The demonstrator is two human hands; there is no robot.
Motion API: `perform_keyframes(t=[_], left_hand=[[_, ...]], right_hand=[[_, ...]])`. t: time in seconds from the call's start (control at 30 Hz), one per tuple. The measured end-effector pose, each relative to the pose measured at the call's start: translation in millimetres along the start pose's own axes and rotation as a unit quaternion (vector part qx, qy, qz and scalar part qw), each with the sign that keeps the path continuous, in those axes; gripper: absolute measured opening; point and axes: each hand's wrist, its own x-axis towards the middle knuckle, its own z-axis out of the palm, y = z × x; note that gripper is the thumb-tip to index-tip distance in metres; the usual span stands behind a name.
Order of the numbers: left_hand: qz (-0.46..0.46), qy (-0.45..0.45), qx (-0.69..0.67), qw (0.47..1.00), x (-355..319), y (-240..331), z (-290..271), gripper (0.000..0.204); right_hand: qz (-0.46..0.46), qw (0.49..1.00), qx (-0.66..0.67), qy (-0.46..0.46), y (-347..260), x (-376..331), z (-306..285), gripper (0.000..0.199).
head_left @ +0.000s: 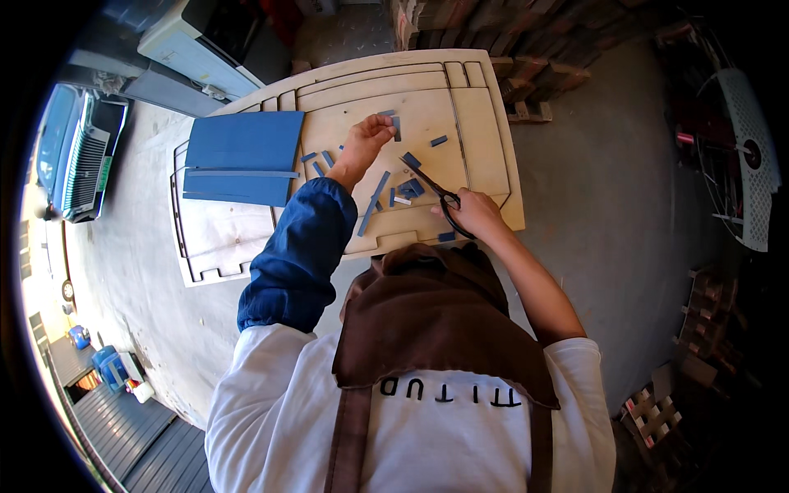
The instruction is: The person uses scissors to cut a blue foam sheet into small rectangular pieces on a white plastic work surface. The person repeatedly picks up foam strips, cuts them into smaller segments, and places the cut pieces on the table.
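My left hand (364, 141), in a blue sleeve cover, pinches a small blue-grey strip (398, 130) above a pale wooden board (345, 103). My right hand (477, 214) has its fingers in the handles of black-handled scissors (433, 186). Their blades point up and left over the board, away from the strip. Between and below the hands lie several short blue offcuts (411, 188) and a longer blue strip (375, 203). On the board's left side rests a large blue sheet (242, 148), with a narrow strip (238, 173) lying across it.
Dark grooves and notches mark the board. A white and black appliance (201, 49) stands beyond its far left corner. Stacked brown boards (468, 29) are at the far side. A car (82, 156) is at the left, and a white perforated object (748, 156) at the right.
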Motion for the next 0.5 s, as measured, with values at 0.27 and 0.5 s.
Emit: perform_keyframes(t=[0.27,0.5], left_hand=[[-0.153,-0.070,-0.202,0.965,-76,16,83,0.011],[-0.207,-0.096,-0.224,0.948,-98,8,132,0.010]], right_hand=[[-0.160,0.880,0.390,0.219,6,-15,-6,0.039],[-0.138,0.893,0.388,0.184,40,-55,-28,0.030]])
